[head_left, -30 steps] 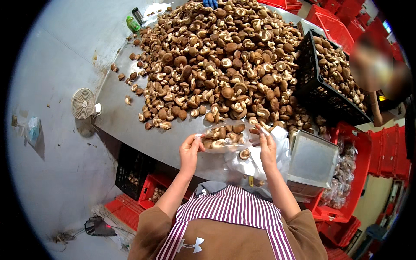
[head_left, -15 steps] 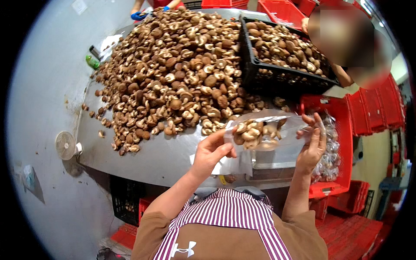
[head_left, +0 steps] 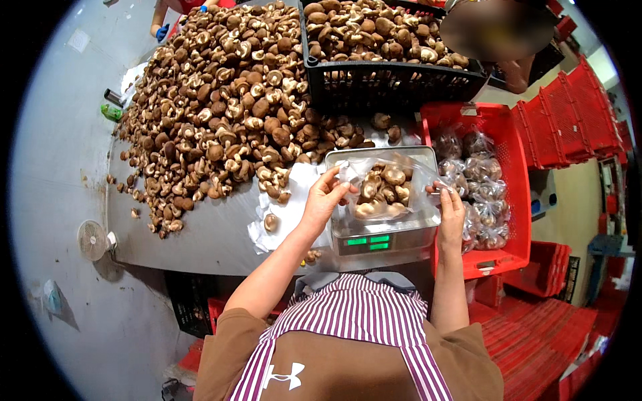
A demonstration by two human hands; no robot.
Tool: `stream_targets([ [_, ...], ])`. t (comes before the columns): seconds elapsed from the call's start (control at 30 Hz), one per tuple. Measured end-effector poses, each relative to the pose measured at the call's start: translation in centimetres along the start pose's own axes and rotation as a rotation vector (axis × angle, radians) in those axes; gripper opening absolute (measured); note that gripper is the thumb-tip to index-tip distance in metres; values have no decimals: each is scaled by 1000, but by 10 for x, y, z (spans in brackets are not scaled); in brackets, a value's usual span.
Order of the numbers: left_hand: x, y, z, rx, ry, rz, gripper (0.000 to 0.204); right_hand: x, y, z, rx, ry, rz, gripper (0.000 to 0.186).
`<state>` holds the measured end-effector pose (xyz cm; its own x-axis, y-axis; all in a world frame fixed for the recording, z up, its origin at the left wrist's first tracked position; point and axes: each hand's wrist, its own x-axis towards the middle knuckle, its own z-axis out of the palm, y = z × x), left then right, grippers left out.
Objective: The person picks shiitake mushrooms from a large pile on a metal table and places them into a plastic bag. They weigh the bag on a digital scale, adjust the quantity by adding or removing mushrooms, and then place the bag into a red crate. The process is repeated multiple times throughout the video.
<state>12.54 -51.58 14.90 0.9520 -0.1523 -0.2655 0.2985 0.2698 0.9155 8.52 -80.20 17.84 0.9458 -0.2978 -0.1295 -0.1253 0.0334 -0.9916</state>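
Note:
A clear plastic bag (head_left: 415, 200) with several brown shiitake mushrooms (head_left: 386, 184) inside is stretched between my hands. My left hand (head_left: 326, 200) pinches its left edge, thumb against fingers. The right edge is gripped by my right hand (head_left: 449, 212). Under the bag is a digital scale (head_left: 418, 242) with a metal platform and green lit displays; whether the bag's weight rests on it I cannot tell. White sheets (head_left: 301, 184) lie beside my left hand, with a loose mushroom on them.
A large mushroom heap (head_left: 221, 113) covers the table (head_left: 200, 250). Behind the scale stands a black crate (head_left: 394, 87) full of mushrooms. At right, a red crate (head_left: 519, 200) holds bagged mushrooms. A co-worker's blue-gloved hand (head_left: 161, 32) shows far left; another person is at upper right.
Both hands have brought the bag of mushrooms down over the scale, whose lit displays now show. The view has shifted, so the heap and crates sit farther left and higher.

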Motion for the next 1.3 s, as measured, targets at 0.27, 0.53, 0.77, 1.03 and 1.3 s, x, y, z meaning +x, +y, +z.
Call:
stream_targets([
  [0.27, -23, -45, -31, 512, 365, 322, 46, 13, -14, -15, 25, -93, -45, 32],
  [0.53, -19, -139, -82, 126, 347, -171, 55, 22, -1, -29, 36, -122, -5, 31],
  [0.77, -39, -175, -97, 72, 390, -232, 37, 31, 9, -32, 18, -148, 7, 29],
  [1.03, -54, -159, -92, 143, 271, -81, 33, 40, 9, -32, -47, -167, -62, 29],
  [1.3, -38, -79, -106, 128, 580, 206, 21, 54, 9, -31, -43, -156, -81, 29],
])
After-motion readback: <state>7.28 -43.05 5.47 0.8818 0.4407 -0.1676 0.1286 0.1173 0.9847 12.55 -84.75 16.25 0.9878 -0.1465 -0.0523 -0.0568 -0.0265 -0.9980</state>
